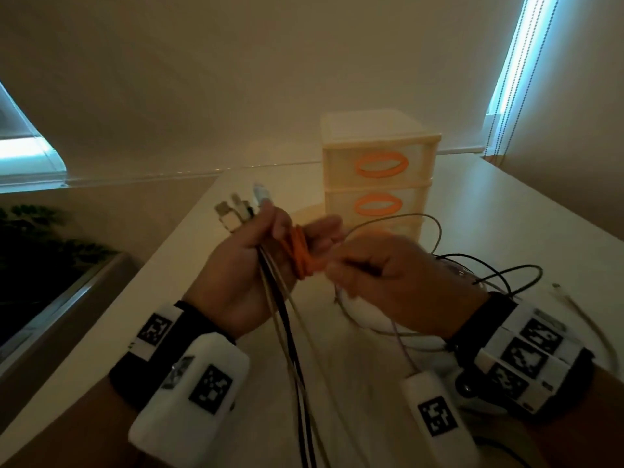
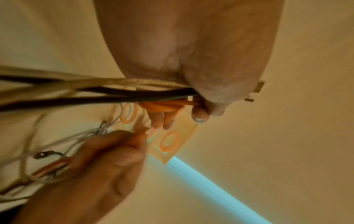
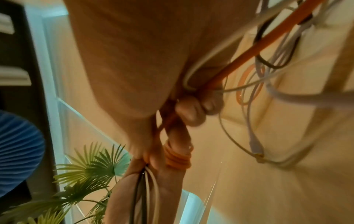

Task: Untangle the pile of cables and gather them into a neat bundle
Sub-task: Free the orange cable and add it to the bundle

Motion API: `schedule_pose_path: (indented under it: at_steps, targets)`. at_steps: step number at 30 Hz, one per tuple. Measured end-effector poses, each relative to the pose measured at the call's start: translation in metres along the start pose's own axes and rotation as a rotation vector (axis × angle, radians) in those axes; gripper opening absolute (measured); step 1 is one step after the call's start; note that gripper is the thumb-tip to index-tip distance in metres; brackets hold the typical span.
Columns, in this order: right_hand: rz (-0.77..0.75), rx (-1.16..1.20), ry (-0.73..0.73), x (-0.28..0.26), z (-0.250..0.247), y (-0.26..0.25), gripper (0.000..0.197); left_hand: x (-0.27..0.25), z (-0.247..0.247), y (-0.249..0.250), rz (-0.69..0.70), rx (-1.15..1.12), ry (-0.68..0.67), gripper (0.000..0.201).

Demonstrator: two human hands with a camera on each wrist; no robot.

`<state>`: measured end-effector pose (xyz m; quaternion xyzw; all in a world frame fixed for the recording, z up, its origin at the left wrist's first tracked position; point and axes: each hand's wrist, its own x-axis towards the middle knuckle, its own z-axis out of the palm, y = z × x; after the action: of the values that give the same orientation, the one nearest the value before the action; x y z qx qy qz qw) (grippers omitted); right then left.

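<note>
White table (image 1: 506,211), left hand (image 1: 243,265) gripping cables (image 1: 287,319), right hand (image 1: 388,275) pinching orange cable (image 1: 304,255)

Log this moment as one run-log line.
left hand: grips cable bundle, orange cable coiled round fingers | right hand: pinches orange cable | loose cables on table

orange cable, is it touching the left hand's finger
Touching. The right wrist view shows the orange cable coiled around a finger of the left hand.

Drawer unit (image 1: 378,170) behind cables (image 1: 456,275) (on table (image 1: 506,211))
</note>
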<state>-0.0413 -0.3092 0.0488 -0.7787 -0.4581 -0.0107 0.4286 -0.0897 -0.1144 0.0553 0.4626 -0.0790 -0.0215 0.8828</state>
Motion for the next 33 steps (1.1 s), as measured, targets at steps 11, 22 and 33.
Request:
schedule_pose_path:
  at_steps: [11, 22, 33]
  targets:
    - [0.165, -0.177, -0.200, 0.000, 0.001, 0.006, 0.016, 0.005, -0.014, 0.012, 0.060, -0.207, 0.127, 0.046]
    - [0.238, 0.059, -0.184, 0.000, -0.009, 0.015, 0.010, 0.002, -0.025, 0.028, 0.121, -0.255, 0.061, 0.041]
    - [0.204, -0.165, 0.325, 0.005, -0.014, 0.029, 0.016, -0.014, -0.012, 0.016, -0.325, 0.266, -0.421, 0.038]
